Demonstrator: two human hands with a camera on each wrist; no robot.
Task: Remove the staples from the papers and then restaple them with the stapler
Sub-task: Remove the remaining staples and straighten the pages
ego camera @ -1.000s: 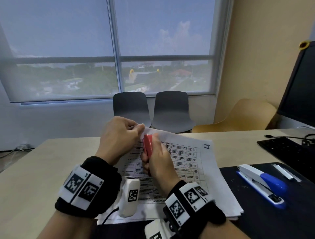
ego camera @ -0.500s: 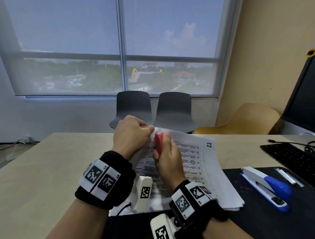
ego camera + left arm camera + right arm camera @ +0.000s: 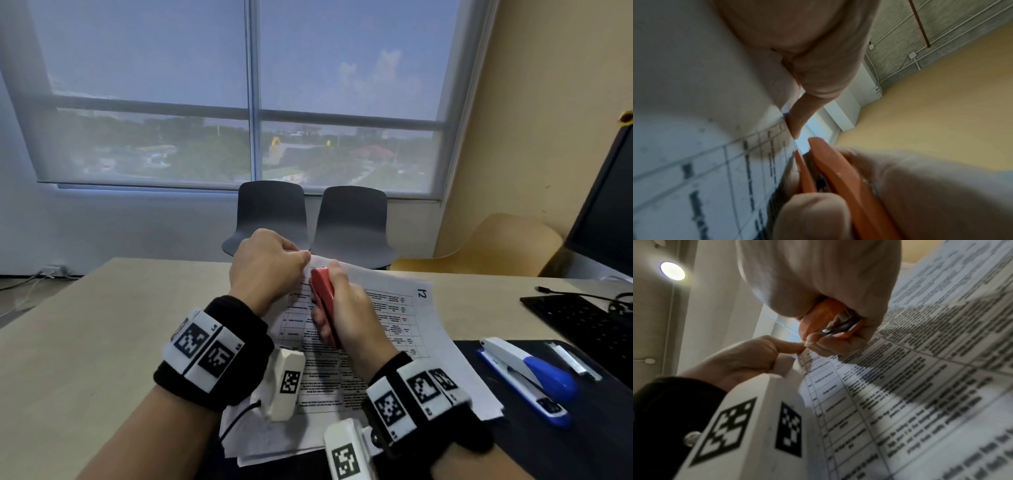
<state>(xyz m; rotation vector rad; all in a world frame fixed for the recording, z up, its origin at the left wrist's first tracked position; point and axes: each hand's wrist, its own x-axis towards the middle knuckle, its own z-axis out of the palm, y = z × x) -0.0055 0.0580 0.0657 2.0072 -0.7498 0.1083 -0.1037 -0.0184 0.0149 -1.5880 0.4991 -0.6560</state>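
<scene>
We begin with the desk (image 3: 85, 342), which fills the lower half of the head view and carries everything. On it, in the lower centre of the frame, lie the papers (image 3: 404, 363), a thin printed stack with its far corner lifted off the surface. We judge them light and floppy, easy to crease or tear near a staple, so they want support close to the corner being worked, not at a loose edge.

To the lower right, well apart from the stack, the stapler (image 3: 527, 377) lies on a dark mat (image 3: 565, 452); white and blue, it looks rigid and heavier than the sheets, best taken round its body when restapling comes.

Our left hand (image 3: 263, 270), just above centre, has its fingers curled and pinches the raised corner of the papers between thumb and fingertip; the left wrist view shows that fingertip (image 3: 795, 129) right at the paper's edge. Our right hand (image 3: 349, 315) is wrapped round the red staple remover (image 3: 323, 305), squeezing it, with its nose at the same corner, just beside the left fingers.

The remover is small, hard plastic with metal claws (image 3: 840, 326) visible in the right wrist view; we would hold it by its two flat sides. The staple itself is too small for us to make out.
</scene>
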